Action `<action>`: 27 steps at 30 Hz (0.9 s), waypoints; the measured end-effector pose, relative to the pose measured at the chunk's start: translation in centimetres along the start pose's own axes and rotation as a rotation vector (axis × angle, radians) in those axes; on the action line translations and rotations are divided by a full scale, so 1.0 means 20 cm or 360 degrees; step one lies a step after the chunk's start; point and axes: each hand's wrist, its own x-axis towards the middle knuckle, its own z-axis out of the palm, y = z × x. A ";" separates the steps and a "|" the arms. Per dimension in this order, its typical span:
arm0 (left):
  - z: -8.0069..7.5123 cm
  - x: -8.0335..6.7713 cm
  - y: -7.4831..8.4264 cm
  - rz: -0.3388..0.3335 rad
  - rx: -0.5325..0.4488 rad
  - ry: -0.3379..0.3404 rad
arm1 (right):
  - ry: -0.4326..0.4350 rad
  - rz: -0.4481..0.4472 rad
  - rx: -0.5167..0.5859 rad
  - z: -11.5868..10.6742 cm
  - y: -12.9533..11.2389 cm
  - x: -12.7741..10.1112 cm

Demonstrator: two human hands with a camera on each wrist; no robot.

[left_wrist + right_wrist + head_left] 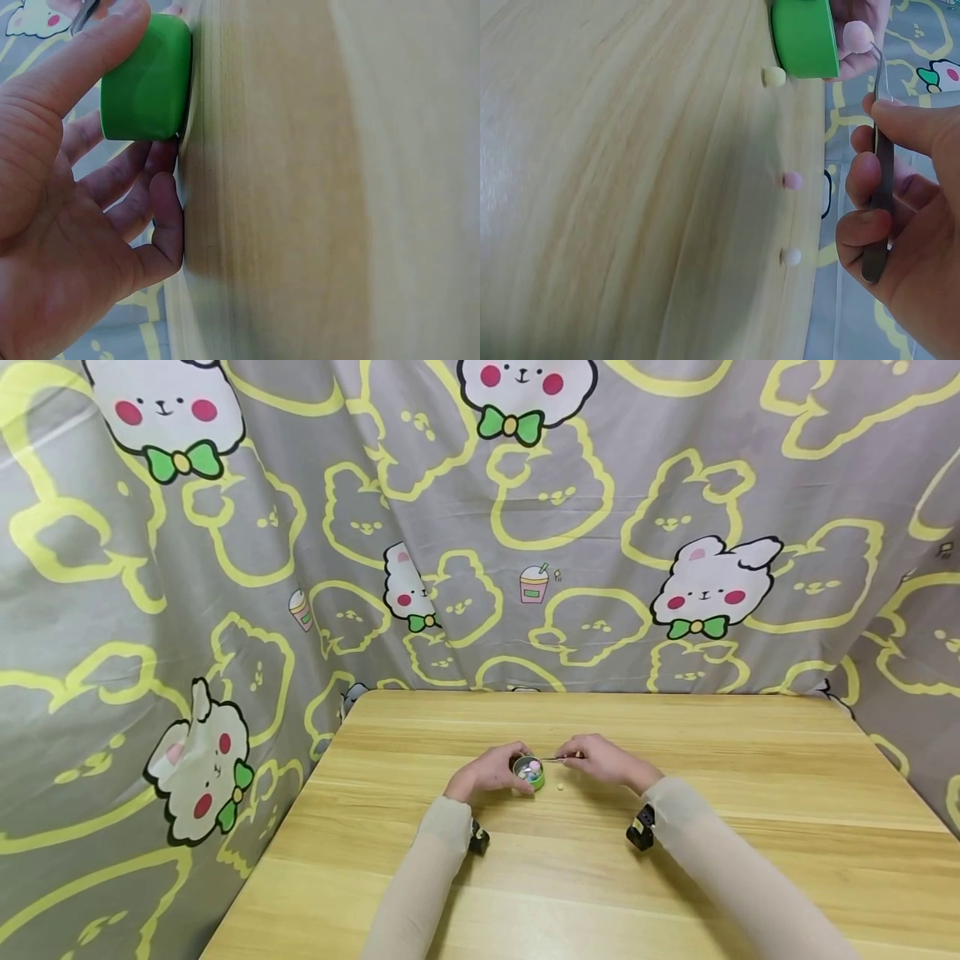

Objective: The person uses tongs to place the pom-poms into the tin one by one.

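A big grey cloth [465, 510] with bunny pictures hangs behind a wooden desk [675, 877]. On the desk, near the middle, sits a little green cup [146, 79] with small balls inside. The left hand [487, 772] holds the cup, its fingers [139, 187] curled round it. The right hand [609, 762] is just beside it, and its fingers pinch thin metal tweezers [880, 187]. The tweezer tips grip a tiny pink ball [857, 35] over the cup's top. Three more tiny balls lie on the desk near the cup: yellow [774, 76], pink [792, 181] and white [790, 257].
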 end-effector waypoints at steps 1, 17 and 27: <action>0.00 0.00 0.00 -0.0001 -0.0001 0.0000 | -0.0001 0.0000 -0.0002 0.00 0.00 0.00; 0.01 0.00 0.00 0.0011 0.0009 0.0011 | -0.0028 0.0092 -0.0019 0.02 0.02 0.01; 0.01 0.00 -0.02 0.0017 0.0008 0.0010 | -0.0046 0.0028 -0.0082 0.03 0.04 0.00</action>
